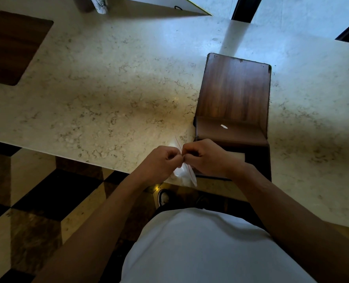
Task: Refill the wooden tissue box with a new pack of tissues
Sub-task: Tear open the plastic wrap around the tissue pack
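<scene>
Hands meet at the near edge of the marble desk (pixel 108 94): the left hand (pixel 161 162) and right hand (pixel 206 157) are both pinched closed, knuckles touching, on a clear plastic tissue pack (pixel 184 174) with a thin red line. Just right of them the wooden tissue box (pixel 233 92) lies open on the desk, partly behind the right hand.
</scene>
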`<state>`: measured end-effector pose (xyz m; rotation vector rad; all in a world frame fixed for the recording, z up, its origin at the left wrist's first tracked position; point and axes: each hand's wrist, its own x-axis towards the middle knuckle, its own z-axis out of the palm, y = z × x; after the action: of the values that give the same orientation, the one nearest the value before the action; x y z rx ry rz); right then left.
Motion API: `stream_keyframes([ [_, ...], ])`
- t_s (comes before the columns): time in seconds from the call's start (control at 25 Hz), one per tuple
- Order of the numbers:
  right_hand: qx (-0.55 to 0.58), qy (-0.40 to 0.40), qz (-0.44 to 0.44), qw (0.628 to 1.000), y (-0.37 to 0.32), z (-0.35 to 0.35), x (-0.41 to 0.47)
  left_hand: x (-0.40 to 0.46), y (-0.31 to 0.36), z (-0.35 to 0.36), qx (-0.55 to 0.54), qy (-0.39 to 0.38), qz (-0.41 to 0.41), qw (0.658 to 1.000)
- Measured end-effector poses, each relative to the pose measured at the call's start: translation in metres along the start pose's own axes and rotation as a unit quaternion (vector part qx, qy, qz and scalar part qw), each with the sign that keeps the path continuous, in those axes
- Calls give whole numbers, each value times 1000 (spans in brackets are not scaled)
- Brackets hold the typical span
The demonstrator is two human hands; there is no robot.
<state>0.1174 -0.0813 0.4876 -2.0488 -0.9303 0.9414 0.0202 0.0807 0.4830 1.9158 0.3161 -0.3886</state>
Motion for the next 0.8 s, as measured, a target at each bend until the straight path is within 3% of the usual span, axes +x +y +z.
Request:
stream_keyframes([
  [0.52,120,117,12,986,-1,15,3,7,4,8,-92,106,24,990],
  [0.64,69,181,10,981,0,9,3,7,6,2,-25,143,-1,989],
  [0.8,-107,267,46,957,15,-18,-3,2,-3,-23,145,172,-47,973],
])
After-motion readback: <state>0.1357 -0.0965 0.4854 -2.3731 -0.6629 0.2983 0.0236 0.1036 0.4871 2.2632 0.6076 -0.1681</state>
